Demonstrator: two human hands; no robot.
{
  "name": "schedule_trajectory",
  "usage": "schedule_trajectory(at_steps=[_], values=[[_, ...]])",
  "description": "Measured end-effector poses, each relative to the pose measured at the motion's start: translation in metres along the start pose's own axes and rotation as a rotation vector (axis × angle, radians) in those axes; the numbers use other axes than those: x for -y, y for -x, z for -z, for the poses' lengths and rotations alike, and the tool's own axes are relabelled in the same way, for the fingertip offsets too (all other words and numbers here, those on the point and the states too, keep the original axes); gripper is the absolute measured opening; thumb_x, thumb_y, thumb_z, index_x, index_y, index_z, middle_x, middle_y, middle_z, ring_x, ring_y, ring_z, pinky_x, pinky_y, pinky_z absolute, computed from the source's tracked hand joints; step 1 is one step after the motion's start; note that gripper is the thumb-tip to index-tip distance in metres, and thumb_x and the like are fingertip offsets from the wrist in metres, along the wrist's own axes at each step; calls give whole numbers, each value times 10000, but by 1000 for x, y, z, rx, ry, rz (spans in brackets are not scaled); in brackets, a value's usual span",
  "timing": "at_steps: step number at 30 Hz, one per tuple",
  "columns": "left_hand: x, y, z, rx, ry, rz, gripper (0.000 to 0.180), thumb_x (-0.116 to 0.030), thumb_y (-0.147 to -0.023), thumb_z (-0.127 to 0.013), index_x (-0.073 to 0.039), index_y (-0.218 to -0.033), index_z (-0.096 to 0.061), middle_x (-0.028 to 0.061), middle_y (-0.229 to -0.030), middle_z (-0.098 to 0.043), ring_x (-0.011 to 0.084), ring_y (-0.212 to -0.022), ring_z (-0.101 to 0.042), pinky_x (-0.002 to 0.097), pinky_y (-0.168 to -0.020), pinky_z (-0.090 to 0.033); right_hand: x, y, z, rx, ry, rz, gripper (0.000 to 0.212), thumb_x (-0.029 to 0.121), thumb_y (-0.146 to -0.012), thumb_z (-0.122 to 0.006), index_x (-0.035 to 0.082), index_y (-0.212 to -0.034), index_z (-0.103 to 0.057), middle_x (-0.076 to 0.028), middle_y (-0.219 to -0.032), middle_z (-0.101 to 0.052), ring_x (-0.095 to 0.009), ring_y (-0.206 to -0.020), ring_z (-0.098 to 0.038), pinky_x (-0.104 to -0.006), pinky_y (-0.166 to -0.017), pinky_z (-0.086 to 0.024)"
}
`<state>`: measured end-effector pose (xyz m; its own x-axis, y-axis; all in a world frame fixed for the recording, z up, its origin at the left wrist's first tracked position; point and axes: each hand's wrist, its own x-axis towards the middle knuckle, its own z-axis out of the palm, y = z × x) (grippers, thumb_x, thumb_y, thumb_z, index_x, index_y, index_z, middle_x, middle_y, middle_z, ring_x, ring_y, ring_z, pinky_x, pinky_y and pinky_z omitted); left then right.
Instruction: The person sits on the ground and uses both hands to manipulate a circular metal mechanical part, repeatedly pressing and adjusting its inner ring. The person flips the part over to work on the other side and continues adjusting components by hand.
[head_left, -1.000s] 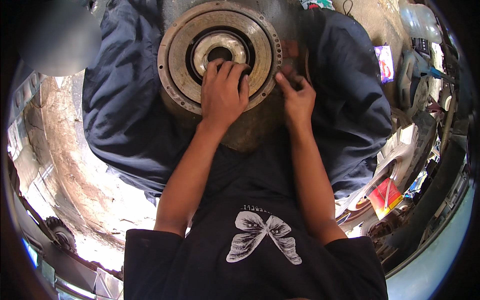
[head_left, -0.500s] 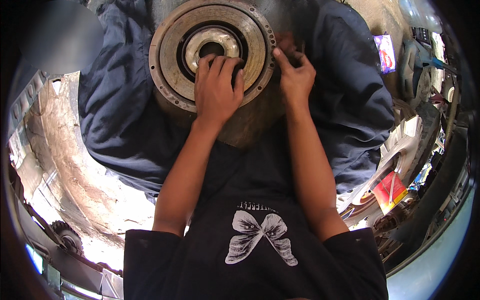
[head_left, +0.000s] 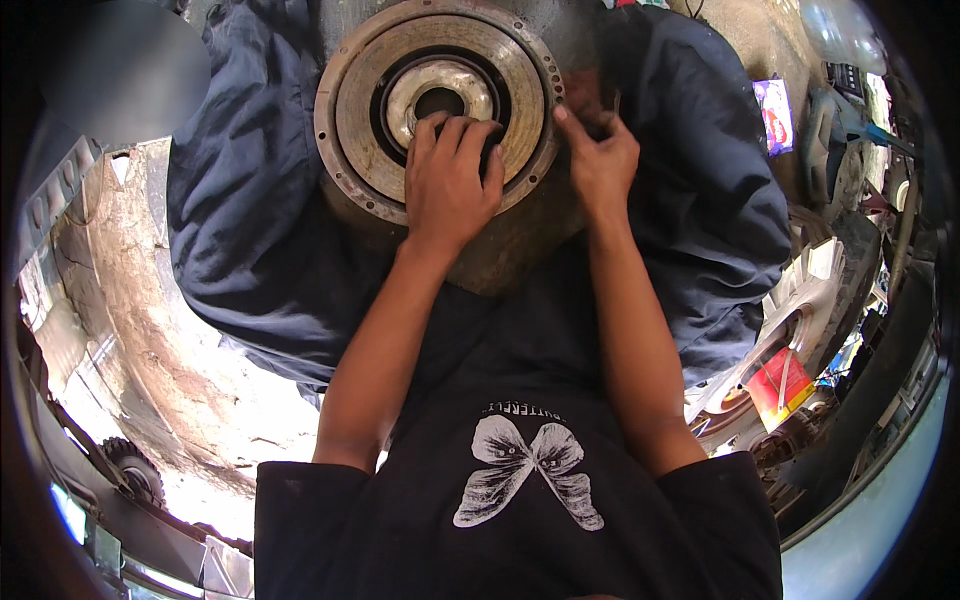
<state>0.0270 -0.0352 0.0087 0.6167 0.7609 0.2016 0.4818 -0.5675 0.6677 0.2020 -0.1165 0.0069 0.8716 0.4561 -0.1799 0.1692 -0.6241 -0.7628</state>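
A heavy-looking round metal part [head_left: 357,130] lies on a dark, worn surface [head_left: 490,258], between the person's left leg [head_left: 240,190] and right leg [head_left: 690,210]. Its flat outer rim [head_left: 548,62] carries a circle of small holes, bunched closely along the right side; at its middle a paler hub [head_left: 400,100] stands around an open bore, with a dark gap about it.

The left hand [head_left: 448,190] comes in from the near side, palm down, its fingers close together and bent over the near edge of the hub, the thumb held apart to the right. The fingertips reach toward the bore, and I cannot tell whether they grip the hub or merely rest on it.

The right hand [head_left: 605,165] is at the right of the rim, thumb forward and fingers curled in. The thumb tip is touching the rim or just beside it; whether anything is pinched there I cannot tell, since the area beyond the fingers is dark and blurred.

The step in hand looks like steadying the part by its middle while the right hand works or feels along its holed edge. The next move, I judge, calls for a settled left hand over the hub, and for the right thumb and fingers to meet the rim squarely, clear of the hole edges.
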Motion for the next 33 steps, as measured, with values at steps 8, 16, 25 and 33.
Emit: schedule_trajectory(at_steps=[8,16,25,33], values=[[-2,-3,0,3,-11,-21,271,-159,-916,-722,-70,-1172,-727,150,-1175,-703,435,-1205,-571,532,-1063,-453,-7,-26,-17,-60,-114,60,556,429,-781,-945,-54,-993,-769,-195,-972,-792,-275,-920,-746,-388,-878,-551],[-4,-1,0,13,-62,-8,291,-191,-927,-693,-66,-1188,-721,154,-1187,-686,407,-1225,-567,534,-1052,-464,-4,11,-6,33,-390,-131,378,230,-826,-942,-37,-1042,-784,-116,-1045,-795,-203,-974,-721,-354,-933,-540],[-8,0,2,69,-73,8,297,-169,-967,-681,-59,-1242,-689,166,-1228,-677,436,-1241,-550,538,-1082,-434,6,-19,-13,54,-408,-147,408,203,-834,-937,-83,-1068,-764,-135,-1086,-785,-193,-1016,-711,-360,-952,-540],[-12,2,-1,90,-117,2,290,-159,-988,-657,-61,-1259,-682,169,-1270,-658,440,-1273,-539,549,-1096,-427,21,-54,-37,80,-601,-138,458,241,-796,-963,-57,-1088,-773,-136,-1070,-786,-197,-1000,-711,-350,-955,-545]])
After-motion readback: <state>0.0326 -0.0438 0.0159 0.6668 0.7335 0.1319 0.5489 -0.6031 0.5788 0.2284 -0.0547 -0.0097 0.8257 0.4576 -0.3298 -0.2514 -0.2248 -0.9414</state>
